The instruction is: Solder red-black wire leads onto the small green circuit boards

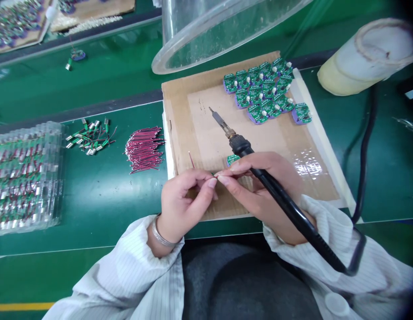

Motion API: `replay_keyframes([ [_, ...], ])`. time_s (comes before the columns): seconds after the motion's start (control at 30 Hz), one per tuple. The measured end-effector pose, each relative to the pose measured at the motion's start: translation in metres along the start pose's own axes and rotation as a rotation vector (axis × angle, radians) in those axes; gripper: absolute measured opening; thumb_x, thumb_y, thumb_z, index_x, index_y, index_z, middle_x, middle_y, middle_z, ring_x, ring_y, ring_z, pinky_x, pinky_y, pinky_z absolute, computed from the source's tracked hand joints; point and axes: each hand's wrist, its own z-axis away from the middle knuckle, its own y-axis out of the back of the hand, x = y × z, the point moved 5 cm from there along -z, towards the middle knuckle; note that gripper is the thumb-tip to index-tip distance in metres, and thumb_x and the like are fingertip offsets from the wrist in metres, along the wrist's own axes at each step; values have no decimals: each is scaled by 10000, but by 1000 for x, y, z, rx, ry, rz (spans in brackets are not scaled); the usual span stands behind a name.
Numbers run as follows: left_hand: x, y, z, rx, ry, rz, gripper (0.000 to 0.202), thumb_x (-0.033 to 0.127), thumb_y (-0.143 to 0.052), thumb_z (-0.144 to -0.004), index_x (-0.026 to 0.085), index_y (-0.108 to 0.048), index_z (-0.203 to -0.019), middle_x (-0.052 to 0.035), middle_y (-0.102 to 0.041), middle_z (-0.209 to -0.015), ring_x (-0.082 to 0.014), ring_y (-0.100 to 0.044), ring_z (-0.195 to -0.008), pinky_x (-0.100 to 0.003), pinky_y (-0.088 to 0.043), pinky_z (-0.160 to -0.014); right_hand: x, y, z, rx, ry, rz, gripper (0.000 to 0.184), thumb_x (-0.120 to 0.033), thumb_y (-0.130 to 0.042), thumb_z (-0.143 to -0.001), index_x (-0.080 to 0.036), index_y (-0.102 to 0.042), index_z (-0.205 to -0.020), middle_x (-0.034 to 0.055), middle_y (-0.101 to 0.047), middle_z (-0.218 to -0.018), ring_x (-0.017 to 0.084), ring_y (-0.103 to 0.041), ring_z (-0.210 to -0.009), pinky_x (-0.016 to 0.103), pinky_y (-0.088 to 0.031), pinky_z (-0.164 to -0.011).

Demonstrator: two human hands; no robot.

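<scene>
Both hands meet above the front of a cardboard-covered board [199, 133]. My left hand [188, 195] is closed in a pinch on a thin wire, and a red wire end [191, 160] sticks up behind its fingers. My right hand [266, 191] pinches at the same spot with thumb and forefinger; the tiny piece between the fingertips is mostly hidden. A black soldering iron [279, 191] lies across my right hand, held there with its metal tip pointing up and left over the cardboard. Just behind the right fingers sits a small green circuit board [232, 159], partly covered.
Several green circuit boards [268, 98] stand in rows at the back right of the cardboard. Left of it lie red wires [144, 150], metal-ended green parts [91, 135] and clear trays [26, 178]. A clear duct [226, 35] hangs overhead; a whitish cylinder [366, 58] stands right.
</scene>
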Motion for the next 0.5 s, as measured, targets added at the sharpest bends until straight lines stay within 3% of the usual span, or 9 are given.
replay_keyframes([
  [0.5, -4, -2, 0, 4, 39, 102, 90, 195, -605, -894, 165, -620, -811, 21, -643, -575, -73, -577, -481, -163, -473, -478, 3, -3, 1, -15, 0, 18, 130, -185, -775, -756, -246, -671, -805, -45, -717, -731, 117, -679, -648, 220, -563, -607],
])
